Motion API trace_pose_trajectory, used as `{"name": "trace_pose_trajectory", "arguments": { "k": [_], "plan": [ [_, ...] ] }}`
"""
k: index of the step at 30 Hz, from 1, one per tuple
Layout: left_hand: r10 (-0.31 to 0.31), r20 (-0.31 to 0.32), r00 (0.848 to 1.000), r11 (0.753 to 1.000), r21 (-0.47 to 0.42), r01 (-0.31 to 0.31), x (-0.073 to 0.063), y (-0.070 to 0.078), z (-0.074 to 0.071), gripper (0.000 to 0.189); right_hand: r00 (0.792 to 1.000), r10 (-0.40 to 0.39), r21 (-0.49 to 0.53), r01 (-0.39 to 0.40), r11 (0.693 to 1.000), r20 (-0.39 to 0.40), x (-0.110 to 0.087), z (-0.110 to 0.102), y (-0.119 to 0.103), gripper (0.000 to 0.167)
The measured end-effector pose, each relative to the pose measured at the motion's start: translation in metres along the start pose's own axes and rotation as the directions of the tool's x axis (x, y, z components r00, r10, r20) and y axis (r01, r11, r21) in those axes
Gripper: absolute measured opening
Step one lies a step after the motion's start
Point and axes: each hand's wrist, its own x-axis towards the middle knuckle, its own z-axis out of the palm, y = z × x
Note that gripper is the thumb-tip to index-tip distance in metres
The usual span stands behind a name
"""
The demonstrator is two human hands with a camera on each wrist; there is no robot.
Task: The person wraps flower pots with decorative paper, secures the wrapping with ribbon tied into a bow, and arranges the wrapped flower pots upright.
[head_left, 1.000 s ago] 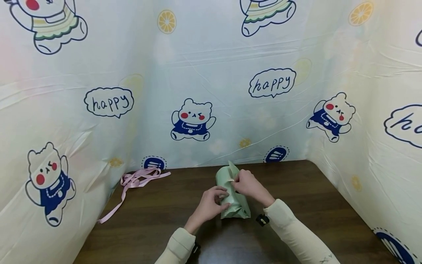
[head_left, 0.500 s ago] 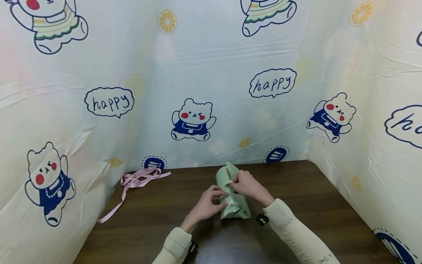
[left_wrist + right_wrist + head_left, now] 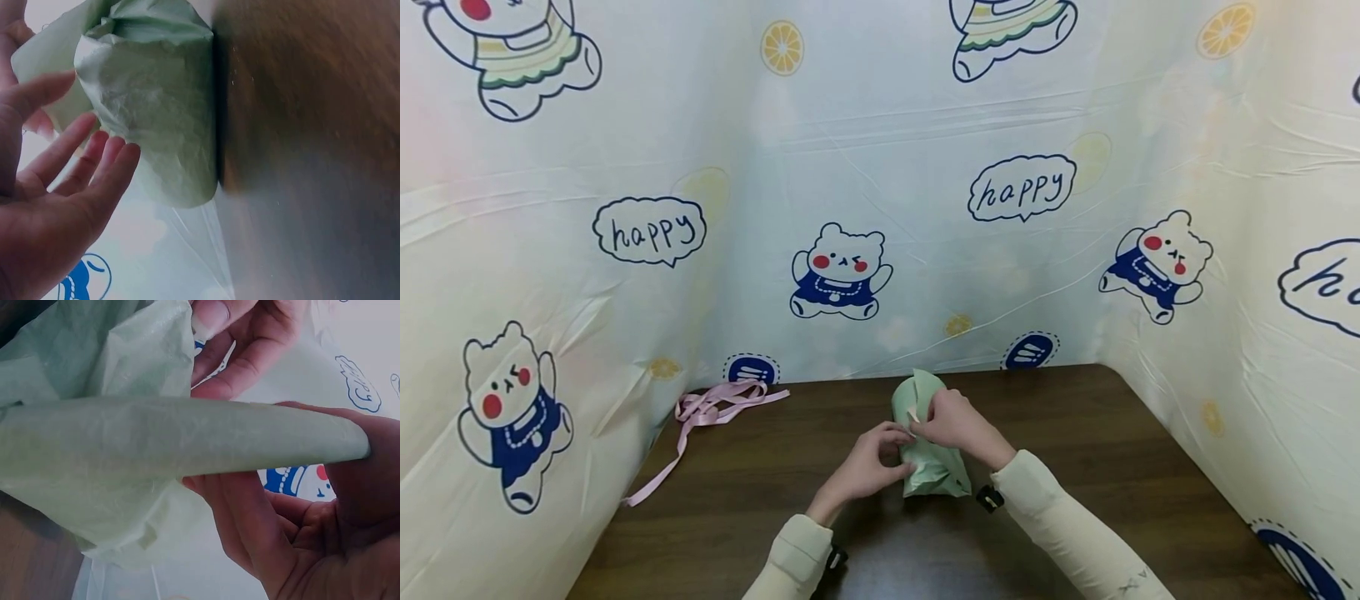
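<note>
A roll-shaped bundle in pale green wrapping paper point(image 3: 937, 468) lies on the table, its near end folded in crinkled pleats. My left hand point(image 3: 859, 468) is at the bundle's left side, thumb and fingers spread with the fingertips right at the paper. In the left wrist view those fingers point(image 3: 115, 164) look loosely extended beside the bundle. My right hand point(image 3: 958, 427) pinches a loose edge of the paper on top. The right wrist view shows that paper flap point(image 3: 187, 434) stretched across, between the right thumb and fingers. What the paper wraps is hidden.
A pink ribbon point(image 3: 703, 408) lies loosely heaped at the table's back left, one end trailing toward the front. Printed sheeting point(image 3: 917, 250) hangs behind the dark wooden table point(image 3: 760, 492) and on both sides.
My right hand has moved slightly left and nearer, drawing the paper edge across the bundle toward my left fingers. The left hand has shifted slightly to the left.
</note>
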Motion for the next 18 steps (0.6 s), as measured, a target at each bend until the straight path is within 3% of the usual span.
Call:
{"name": "trace_pose_trajectory", "arguments": {
  "k": [4, 10, 15, 18],
  "plan": [
    [0.015, 0.028, 1.000, 1.000, -0.027, -0.014, -0.001, -0.001, -0.003, 0.033, 0.999, 0.013, 0.010, -0.014, 1.000, 0.052, -0.002, -0.006, -0.001, 0.059],
    [0.013, 0.005, 1.000, 1.000, -0.022, -0.013, 0.000, -0.004, -0.003, 0.033, 0.982, -0.010, 0.094, -0.009, 0.995, 0.191, -0.001, -0.017, 0.005, 0.057],
    [-0.022, -0.027, 0.999, 0.998, -0.051, 0.021, -0.002, -0.007, -0.004, 0.032, 0.937, -0.134, 0.156, 0.087, 0.984, 0.323, 0.002, -0.025, 0.021, 0.032],
    [-0.033, -0.037, 0.999, 0.997, -0.066, 0.030, -0.002, -0.007, -0.004, 0.031, 0.919, -0.198, 0.174, 0.145, 0.974, 0.340, 0.001, -0.025, 0.030, 0.014]
  ]
}}
